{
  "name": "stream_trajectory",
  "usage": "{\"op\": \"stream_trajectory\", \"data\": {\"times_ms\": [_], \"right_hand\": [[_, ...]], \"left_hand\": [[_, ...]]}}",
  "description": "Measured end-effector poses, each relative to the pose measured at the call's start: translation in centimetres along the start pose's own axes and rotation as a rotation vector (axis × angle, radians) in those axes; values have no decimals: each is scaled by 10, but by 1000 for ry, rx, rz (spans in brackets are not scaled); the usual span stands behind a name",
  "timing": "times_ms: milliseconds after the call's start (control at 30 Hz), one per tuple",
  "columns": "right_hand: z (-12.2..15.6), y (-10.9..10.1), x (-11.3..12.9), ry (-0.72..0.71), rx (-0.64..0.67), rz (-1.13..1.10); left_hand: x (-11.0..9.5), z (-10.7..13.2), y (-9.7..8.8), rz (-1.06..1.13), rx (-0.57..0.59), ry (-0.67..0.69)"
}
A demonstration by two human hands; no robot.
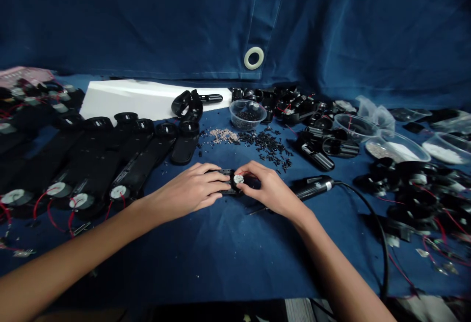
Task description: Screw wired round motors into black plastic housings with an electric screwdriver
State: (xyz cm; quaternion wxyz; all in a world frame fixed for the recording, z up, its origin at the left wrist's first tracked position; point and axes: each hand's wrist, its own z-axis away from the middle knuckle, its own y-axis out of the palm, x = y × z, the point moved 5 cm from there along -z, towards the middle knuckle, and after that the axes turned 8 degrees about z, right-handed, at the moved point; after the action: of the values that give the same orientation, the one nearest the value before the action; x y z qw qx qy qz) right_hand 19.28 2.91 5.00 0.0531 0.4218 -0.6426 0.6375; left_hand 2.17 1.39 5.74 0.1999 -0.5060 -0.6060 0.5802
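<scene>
Taking the black housing [231, 192] as the dial's centre, a dark heap of parts [31, 98] at 10 o'clock is cut by the left edge and too blurred to sort. At 9 o'clock lie black casings [99, 157] with 4 pale-faced motors [118, 192]. The left hand [198, 187] grasps the housing, its fingers hiding most of that side. The housing lies near mid-bench, black and narrow, a round white motor [239, 178] with a trace of red wire at its 3 o'clock end. The right hand [268, 187] pinches this motor between thumb and forefinger; its other fingertips are hidden. At 3 o'clock, a power screwdriver [312, 187] is partly covered by that hand; farther out, tangled black parts [415, 194] run off the right edge.
</scene>
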Motion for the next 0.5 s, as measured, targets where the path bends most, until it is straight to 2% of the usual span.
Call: {"op": "stream_trajectory", "data": {"times_ms": [333,433,500], "right_hand": [[2,1,4,-1,51,-2],[1,2,8,-35,71,41],[0,3,8,-48,64,61]], "left_hand": [[7,5,6,22,-7,-18],[1,4,9,30,6,-37],[-6,3,0,23,25,-46]]}}
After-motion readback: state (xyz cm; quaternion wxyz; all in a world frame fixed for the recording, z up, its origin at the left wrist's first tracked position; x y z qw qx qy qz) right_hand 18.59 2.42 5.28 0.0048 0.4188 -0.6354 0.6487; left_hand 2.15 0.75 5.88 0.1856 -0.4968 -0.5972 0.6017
